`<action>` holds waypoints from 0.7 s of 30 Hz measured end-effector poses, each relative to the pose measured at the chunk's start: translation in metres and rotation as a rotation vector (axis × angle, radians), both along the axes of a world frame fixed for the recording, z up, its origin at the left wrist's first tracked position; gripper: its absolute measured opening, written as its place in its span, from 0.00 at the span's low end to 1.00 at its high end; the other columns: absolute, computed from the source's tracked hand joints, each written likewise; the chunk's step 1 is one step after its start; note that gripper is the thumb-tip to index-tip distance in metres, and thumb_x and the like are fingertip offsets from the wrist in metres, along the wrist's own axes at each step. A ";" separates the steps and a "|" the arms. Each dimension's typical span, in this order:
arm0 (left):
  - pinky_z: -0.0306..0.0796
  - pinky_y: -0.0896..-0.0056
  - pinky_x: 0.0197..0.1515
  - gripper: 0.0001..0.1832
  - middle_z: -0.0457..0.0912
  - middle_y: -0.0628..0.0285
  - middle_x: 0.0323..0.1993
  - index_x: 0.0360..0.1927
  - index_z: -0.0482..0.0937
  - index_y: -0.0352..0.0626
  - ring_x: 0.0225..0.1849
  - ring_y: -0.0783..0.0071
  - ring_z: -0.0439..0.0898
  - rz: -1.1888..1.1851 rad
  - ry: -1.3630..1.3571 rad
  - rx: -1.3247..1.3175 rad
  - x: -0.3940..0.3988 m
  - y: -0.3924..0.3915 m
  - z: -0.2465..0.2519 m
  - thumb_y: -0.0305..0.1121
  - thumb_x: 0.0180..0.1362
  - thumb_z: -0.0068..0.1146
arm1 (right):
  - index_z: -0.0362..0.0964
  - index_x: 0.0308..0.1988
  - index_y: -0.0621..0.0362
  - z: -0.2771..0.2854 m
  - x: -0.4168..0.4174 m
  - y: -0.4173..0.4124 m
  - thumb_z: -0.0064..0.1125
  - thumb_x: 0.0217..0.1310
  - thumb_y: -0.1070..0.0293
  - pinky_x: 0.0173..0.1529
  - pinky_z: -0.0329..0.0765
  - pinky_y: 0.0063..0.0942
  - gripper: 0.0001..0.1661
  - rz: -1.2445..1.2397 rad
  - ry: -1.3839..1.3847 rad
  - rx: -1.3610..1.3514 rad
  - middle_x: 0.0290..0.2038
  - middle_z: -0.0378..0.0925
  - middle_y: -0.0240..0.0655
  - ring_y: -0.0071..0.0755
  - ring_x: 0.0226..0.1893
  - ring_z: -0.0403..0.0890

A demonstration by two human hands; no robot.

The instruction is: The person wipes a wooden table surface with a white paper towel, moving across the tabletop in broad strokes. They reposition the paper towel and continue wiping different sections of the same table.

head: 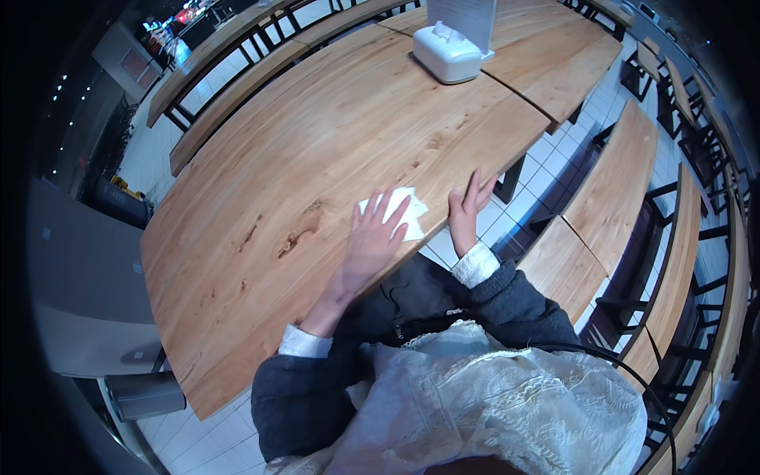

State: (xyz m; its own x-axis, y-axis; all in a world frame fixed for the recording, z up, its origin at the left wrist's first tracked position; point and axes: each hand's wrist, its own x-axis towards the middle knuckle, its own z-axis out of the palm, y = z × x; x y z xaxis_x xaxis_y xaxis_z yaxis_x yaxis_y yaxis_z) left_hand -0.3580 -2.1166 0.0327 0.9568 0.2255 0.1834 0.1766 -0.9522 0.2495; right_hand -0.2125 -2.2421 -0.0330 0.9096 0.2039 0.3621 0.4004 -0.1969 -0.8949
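Note:
My left hand (377, 233) lies flat on the wooden tabletop (285, 160), fingers spread over a crumpled white paper tissue (417, 209). Part of the tissue is hidden under the palm and fingers. At the table's near edge is my right hand (469, 211), with its thumb by the rim and its fingers apart. I see nothing in it. Whether it leans on the edge cannot be told.
A white tissue box (446, 54) stands farther along the table beside an upright sign (466, 18) bearing writing. Wooden benches (608, 184) with black legs line the right side. A grey bin (145, 396) stands beyond the table's left end. A black cable (641, 383) runs past my body.

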 end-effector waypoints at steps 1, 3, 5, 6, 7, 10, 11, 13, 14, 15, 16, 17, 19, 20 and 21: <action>0.44 0.37 0.69 0.27 0.54 0.57 0.71 0.68 0.62 0.61 0.72 0.53 0.50 0.009 -0.005 -0.005 -0.012 0.001 0.000 0.47 0.66 0.43 | 0.37 0.71 0.58 0.000 0.002 -0.003 0.49 0.60 0.71 0.72 0.33 0.44 0.45 0.019 0.004 -0.028 0.72 0.22 0.53 0.57 0.72 0.28; 0.43 0.38 0.69 0.26 0.51 0.57 0.72 0.69 0.60 0.61 0.72 0.52 0.49 0.048 0.057 -0.009 -0.035 0.002 -0.004 0.47 0.67 0.39 | 0.37 0.71 0.59 0.000 0.006 -0.011 0.52 0.60 0.71 0.72 0.34 0.41 0.45 0.070 0.059 -0.036 0.72 0.22 0.51 0.54 0.72 0.28; 0.42 0.38 0.69 0.27 0.50 0.57 0.72 0.69 0.59 0.62 0.73 0.52 0.48 0.088 0.103 -0.003 -0.059 0.002 -0.004 0.48 0.67 0.38 | 0.38 0.71 0.59 0.003 0.012 -0.025 0.54 0.60 0.71 0.73 0.37 0.36 0.46 0.137 0.160 0.007 0.73 0.24 0.47 0.48 0.73 0.29; 0.41 0.38 0.70 0.27 0.49 0.58 0.73 0.70 0.58 0.62 0.73 0.53 0.47 0.088 0.140 -0.010 -0.069 0.001 0.004 0.48 0.68 0.37 | 0.38 0.71 0.59 0.000 0.019 -0.038 0.56 0.58 0.74 0.72 0.42 0.32 0.47 0.117 0.152 -0.024 0.73 0.32 0.45 0.43 0.73 0.36; 0.41 0.38 0.70 0.27 0.49 0.58 0.73 0.70 0.58 0.63 0.73 0.53 0.46 0.102 0.145 0.004 -0.083 0.003 0.003 0.48 0.68 0.37 | 0.38 0.71 0.59 0.010 0.019 -0.051 0.55 0.58 0.74 0.72 0.45 0.30 0.47 0.185 0.226 0.052 0.72 0.40 0.45 0.41 0.73 0.42; 0.41 0.38 0.70 0.27 0.48 0.59 0.73 0.70 0.56 0.63 0.74 0.54 0.46 0.130 0.168 0.063 -0.101 0.004 -0.003 0.48 0.69 0.35 | 0.42 0.70 0.57 0.022 0.012 -0.092 0.55 0.57 0.75 0.71 0.49 0.30 0.45 0.108 0.146 -0.019 0.71 0.45 0.43 0.41 0.72 0.47; 0.41 0.38 0.70 0.27 0.48 0.59 0.73 0.70 0.56 0.63 0.74 0.53 0.46 0.116 0.156 0.053 -0.094 0.002 -0.005 0.48 0.69 0.35 | 0.43 0.70 0.56 0.025 0.014 -0.106 0.54 0.58 0.75 0.69 0.52 0.29 0.45 0.077 0.143 0.001 0.71 0.46 0.42 0.41 0.70 0.50; 0.40 0.38 0.70 0.27 0.48 0.59 0.73 0.70 0.56 0.62 0.74 0.53 0.46 0.100 0.140 0.019 -0.065 -0.010 0.000 0.48 0.69 0.35 | 0.41 0.70 0.59 0.030 0.013 -0.126 0.54 0.57 0.72 0.71 0.48 0.35 0.45 0.077 0.162 0.084 0.70 0.46 0.50 0.49 0.71 0.47; 0.40 0.37 0.70 0.27 0.48 0.59 0.73 0.70 0.56 0.62 0.73 0.52 0.46 0.066 0.145 0.029 -0.049 -0.016 0.000 0.49 0.69 0.34 | 0.42 0.70 0.60 0.033 0.011 -0.135 0.54 0.58 0.72 0.71 0.48 0.35 0.45 0.085 0.178 0.142 0.69 0.47 0.49 0.49 0.71 0.47; 0.40 0.37 0.70 0.27 0.48 0.59 0.73 0.70 0.56 0.62 0.73 0.52 0.46 0.050 0.143 0.033 -0.034 -0.021 0.001 0.49 0.69 0.34 | 0.42 0.70 0.60 0.036 0.009 -0.142 0.54 0.58 0.72 0.71 0.48 0.35 0.44 0.079 0.168 0.146 0.69 0.47 0.49 0.49 0.71 0.47; 0.40 0.37 0.70 0.27 0.49 0.59 0.73 0.70 0.56 0.61 0.73 0.52 0.46 0.034 0.141 0.038 -0.017 -0.025 0.000 0.49 0.69 0.34 | 0.42 0.70 0.60 0.038 0.008 -0.149 0.54 0.58 0.72 0.71 0.48 0.35 0.44 0.073 0.157 0.151 0.69 0.47 0.49 0.48 0.71 0.48; 0.40 0.37 0.70 0.27 0.49 0.58 0.73 0.70 0.56 0.61 0.73 0.52 0.46 0.020 0.138 0.043 -0.005 -0.029 0.000 0.49 0.69 0.34 | 0.42 0.70 0.60 0.038 0.012 -0.154 0.54 0.58 0.72 0.72 0.47 0.34 0.44 0.062 0.123 0.138 0.70 0.47 0.48 0.48 0.71 0.47; 0.40 0.38 0.70 0.27 0.48 0.57 0.73 0.70 0.56 0.60 0.73 0.52 0.46 -0.002 0.172 0.053 0.010 -0.031 -0.001 0.48 0.68 0.35 | 0.42 0.69 0.61 0.036 0.018 -0.164 0.53 0.58 0.73 0.72 0.47 0.34 0.43 0.035 0.091 0.119 0.70 0.47 0.47 0.48 0.71 0.47; 0.40 0.38 0.70 0.27 0.48 0.57 0.73 0.70 0.56 0.59 0.73 0.52 0.47 -0.020 0.182 0.054 0.011 -0.029 -0.001 0.48 0.68 0.36 | 0.42 0.69 0.61 0.037 0.024 -0.167 0.53 0.59 0.73 0.72 0.47 0.34 0.43 0.022 0.085 0.111 0.70 0.47 0.47 0.47 0.71 0.47; 0.40 0.38 0.70 0.28 0.48 0.57 0.73 0.70 0.56 0.58 0.73 0.52 0.47 -0.024 0.191 0.068 0.010 -0.023 0.003 0.48 0.68 0.36 | 0.42 0.69 0.61 0.041 0.032 -0.164 0.53 0.59 0.73 0.72 0.47 0.34 0.43 0.023 0.078 0.116 0.70 0.46 0.47 0.47 0.71 0.47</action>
State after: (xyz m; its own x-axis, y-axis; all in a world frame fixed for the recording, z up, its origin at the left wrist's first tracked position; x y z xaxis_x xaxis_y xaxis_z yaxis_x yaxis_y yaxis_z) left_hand -0.3476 -2.1391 0.0361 0.9806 0.1955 0.0123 0.1915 -0.9701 0.1491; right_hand -0.1803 -2.4056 0.0077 0.9313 0.1863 0.3131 0.3322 -0.0817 -0.9397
